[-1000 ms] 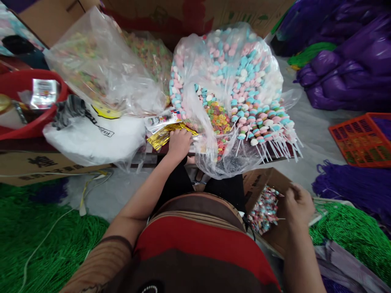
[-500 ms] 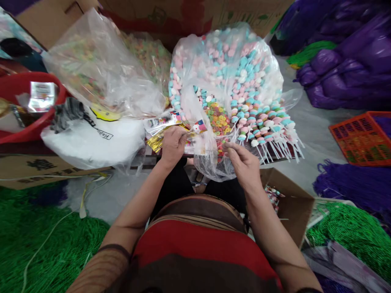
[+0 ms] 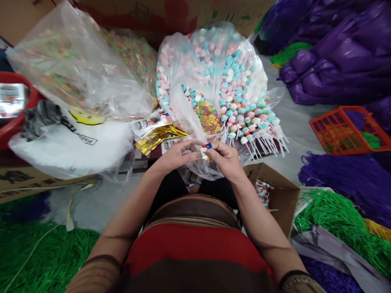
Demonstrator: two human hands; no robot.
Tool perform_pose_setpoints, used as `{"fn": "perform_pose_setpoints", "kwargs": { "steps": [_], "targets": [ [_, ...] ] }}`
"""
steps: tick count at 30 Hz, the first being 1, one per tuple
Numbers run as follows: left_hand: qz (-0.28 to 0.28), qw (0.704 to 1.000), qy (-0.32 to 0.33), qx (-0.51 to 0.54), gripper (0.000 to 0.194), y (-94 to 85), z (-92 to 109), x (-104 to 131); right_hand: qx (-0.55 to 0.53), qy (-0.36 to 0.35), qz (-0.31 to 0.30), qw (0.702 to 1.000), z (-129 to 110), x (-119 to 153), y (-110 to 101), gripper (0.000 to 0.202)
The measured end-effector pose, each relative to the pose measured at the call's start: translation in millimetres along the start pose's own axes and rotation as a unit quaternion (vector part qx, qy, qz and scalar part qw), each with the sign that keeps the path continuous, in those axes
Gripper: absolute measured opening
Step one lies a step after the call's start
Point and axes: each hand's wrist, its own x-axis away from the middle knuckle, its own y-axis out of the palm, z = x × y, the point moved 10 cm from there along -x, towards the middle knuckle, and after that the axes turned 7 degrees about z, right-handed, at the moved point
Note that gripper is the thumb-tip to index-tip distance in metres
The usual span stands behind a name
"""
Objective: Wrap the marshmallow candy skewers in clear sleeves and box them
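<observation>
A small clear candy bag (image 3: pixel 205 149) with a printed red, white and blue top is pinched between my two hands at the table's front edge. My left hand (image 3: pixel 177 155) closes on its left side, and my right hand (image 3: pixel 226 159) grips the top right corner with thumb and fingers. Just beyond them lie ring-shaped gummies (image 3: pixel 209 117) in an opened plastic bag. Marshmallow sticks (image 3: pixel 256 122) are heaped to the right, white stems toward me. Gold twist ties (image 3: pixel 159 137) and flat printed bags (image 3: pixel 151 123) lie left of my hands. My fingers partly hide the held bag.
A big bag of pastel marshmallows (image 3: pixel 214 53) and bags of gummies (image 3: pixel 76 73) stand behind. A white bag (image 3: pixel 76 146) and red basin (image 3: pixel 30 95) are left. An open carton (image 3: pixel 282 207) with wrapped pieces stands below right, near an orange crate (image 3: pixel 331 130).
My right hand has come left from the gummies to the small bag's top. My left hand has turned and moved toward it. The view has shifted slightly right.
</observation>
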Motion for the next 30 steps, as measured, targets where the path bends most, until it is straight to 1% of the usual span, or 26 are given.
{"fn": "perform_pose_setpoints", "kwargs": {
  "steps": [2, 4, 6, 8, 10, 12, 14, 17, 20, 22, 24, 26, 28, 30],
  "targets": [
    [-0.015, 1.0, -0.023, -0.012, 0.031, 1.6, -4.5, 0.6, 0.022, -0.005, 0.006, 1.0, 1.8, 4.3, -8.2, 0.032],
    [-0.008, 0.999, -0.017, -0.044, 0.028, 0.2, -4.1, 0.8, 0.035, -0.005, 0.013, 0.999, 5.4, 6.4, -14.1, 0.032],
    [-0.004, 0.995, 0.018, -0.093, 0.025, 1.4, 3.0, 1.0, 0.032, -0.003, 0.007, 0.999, 8.2, 7.3, -13.9, 0.031],
    [-0.004, 0.986, 0.065, -0.155, 0.024, 5.1, 13.6, 1.5, 0.02, -0.002, 0.006, 1.0, 8.9, 7.8, -11.6, 0.032],
    [0.004, 0.971, 0.108, -0.214, 0.025, 7.9, 24.1, 2.0, 0.017, 0.003, 0.026, 1.0, 9.3, 8.4, -11.8, 0.032],
    [0.015, 0.958, 0.133, -0.255, 0.03, 9.7, 30.8, 2.1, 0.026, 0.023, 0.055, 0.998, 12.5, 10.2, -13.9, 0.036],
    [0.023, 0.953, 0.135, -0.271, 0.038, 10.5, 31.4, 1.6, 0.046, 0.046, 0.07, 0.995, 17.1, 12.8, -14.5, 0.046],
    [0.019, 0.965, 0.094, -0.244, 0.044, 10.9, 20.9, 0.4, 0.069, 0.07, 0.078, 0.992, 22.9, 15.3, -14.7, 0.061],
    [-0.005, 0.984, 0.037, -0.173, 0.035, 13.2, 8.0, 0.9, 0.068, 0.09, 0.083, 0.99, 26.9, 15.3, -14.5, 0.067],
    [0.001, 0.988, 0.021, -0.154, 0.03, 10.4, 4.9, 1.0, 0.083, 0.079, 0.087, 0.99, 23.7, 13.2, -14.1, 0.069],
    [0.032, 0.984, 0.025, -0.171, 0.033, 2.5, 5.6, 0.3, 0.113, 0.057, 0.077, 0.989, 18.9, 8.4, -11.5, 0.072],
    [0.075, 0.98, 0.029, -0.181, 0.041, -7.8, 5.4, -0.5, 0.14, 0.051, 0.063, 0.987, 19.6, -0.6, -11.5, 0.073],
    [0.116, 0.983, 0.014, -0.144, 0.05, -17.9, -0.1, -0.8, 0.167, 0.059, 0.076, 0.981, 25.2, -15.8, -22.3, 0.072],
    [0.153, 0.985, -0.017, -0.078, 0.057, -26.8, -9.9, -0.3, 0.234, 0.056, 0.121, 0.963, 29.2, -36.3, -43.6, 0.064]
  ]
}}
